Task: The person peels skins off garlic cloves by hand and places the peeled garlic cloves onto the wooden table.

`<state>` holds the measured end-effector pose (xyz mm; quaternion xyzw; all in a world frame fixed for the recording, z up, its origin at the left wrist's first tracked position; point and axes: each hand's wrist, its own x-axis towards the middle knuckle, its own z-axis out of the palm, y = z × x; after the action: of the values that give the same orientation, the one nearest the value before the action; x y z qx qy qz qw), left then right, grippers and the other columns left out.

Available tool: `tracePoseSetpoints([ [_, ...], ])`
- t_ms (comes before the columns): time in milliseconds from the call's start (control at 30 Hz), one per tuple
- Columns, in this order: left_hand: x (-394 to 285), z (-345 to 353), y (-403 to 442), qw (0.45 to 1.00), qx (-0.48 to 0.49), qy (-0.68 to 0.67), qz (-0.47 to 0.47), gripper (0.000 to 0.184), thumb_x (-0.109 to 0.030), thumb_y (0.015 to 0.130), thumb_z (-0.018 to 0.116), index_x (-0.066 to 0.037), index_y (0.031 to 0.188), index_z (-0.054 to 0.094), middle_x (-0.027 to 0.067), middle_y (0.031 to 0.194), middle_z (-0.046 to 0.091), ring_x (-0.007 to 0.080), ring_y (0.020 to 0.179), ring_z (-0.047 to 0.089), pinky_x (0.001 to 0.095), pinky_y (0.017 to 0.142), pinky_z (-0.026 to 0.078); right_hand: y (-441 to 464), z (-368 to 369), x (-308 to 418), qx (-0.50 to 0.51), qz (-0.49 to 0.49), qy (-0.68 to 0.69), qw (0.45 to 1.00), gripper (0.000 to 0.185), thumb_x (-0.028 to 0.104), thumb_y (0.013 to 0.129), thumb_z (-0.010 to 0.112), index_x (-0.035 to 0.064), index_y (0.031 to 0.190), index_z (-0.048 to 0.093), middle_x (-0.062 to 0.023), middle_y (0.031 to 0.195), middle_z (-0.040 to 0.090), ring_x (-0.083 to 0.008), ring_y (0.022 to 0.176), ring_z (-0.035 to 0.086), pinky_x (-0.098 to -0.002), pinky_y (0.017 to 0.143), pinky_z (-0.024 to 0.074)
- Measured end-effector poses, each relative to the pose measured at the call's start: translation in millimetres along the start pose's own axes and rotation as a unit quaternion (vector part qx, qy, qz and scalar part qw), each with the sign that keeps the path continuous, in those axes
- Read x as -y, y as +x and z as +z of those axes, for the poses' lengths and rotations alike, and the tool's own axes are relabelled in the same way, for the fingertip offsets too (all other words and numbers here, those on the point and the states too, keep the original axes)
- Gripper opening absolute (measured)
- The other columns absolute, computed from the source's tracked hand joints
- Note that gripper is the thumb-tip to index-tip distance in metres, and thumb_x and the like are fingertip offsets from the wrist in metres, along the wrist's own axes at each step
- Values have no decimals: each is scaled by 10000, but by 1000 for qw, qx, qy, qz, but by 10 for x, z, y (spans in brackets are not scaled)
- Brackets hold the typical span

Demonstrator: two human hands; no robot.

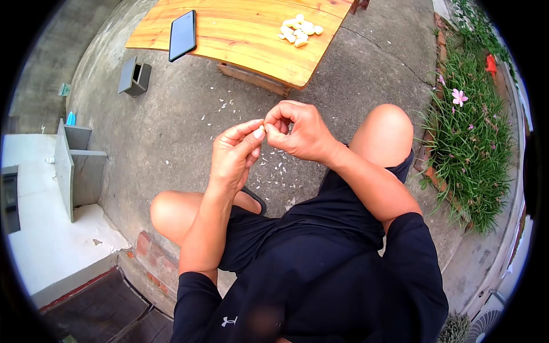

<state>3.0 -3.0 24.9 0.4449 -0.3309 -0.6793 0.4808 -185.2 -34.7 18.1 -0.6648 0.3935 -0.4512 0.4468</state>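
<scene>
My left hand [231, 157] is closed, thumb and fingertips pinching a small pale garlic clove [262, 128], mostly hidden by the fingers. Fingertips to fingertips with it, my right hand [303, 132] is also closed in a pinch at the clove. Whether its fingers grip the clove itself or a bit of skin is too small to tell. Both hands are held above the ground, in front of my knees. Beyond them, a small heap of pale peeled garlic cloves [300, 30] lies near the right end of the wooden table [246, 43].
A phone [183, 35] lies at the table's near edge, slightly overhanging. Whitish flakes [277, 168] are scattered over the concrete ground [171, 131]. A grey hollow block [136, 77] stands left of the table. Grass with pink flowers [459, 97] borders the right side.
</scene>
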Motion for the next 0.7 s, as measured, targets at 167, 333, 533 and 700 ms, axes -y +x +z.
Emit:
tracePoseSetpoints([
  [167,5,-34,16,998,-17,44,35,210,-6,927,738,-13,1136,742,18,823,691,36,607,547,167,473,371,22,-18,-31,30,62,119,991,99,95,853,755,1,879,742,-5,745,684,-37,671,596,-228,604,508],
  [333,53,-67,32,972,-28,185,142,208,4,895,770,-37,1099,774,24,877,718,40,638,575,164,492,395,38,-36,-72,38,74,129,988,84,85,853,753,1,841,748,2,722,683,-33,669,596,-220,602,504],
  [533,89,-69,46,971,-32,181,151,230,-7,894,776,-29,1123,764,26,870,724,35,621,570,160,477,390,24,-21,-81,44,88,138,985,83,84,860,751,1,853,746,12,732,684,-27,677,594,-214,609,502],
  [700,7,-32,21,993,-42,97,58,238,-20,905,771,-15,1141,742,15,834,715,31,608,568,156,462,377,30,-5,-67,36,85,151,984,91,92,862,759,4,859,743,16,744,686,-25,683,595,-210,615,501],
])
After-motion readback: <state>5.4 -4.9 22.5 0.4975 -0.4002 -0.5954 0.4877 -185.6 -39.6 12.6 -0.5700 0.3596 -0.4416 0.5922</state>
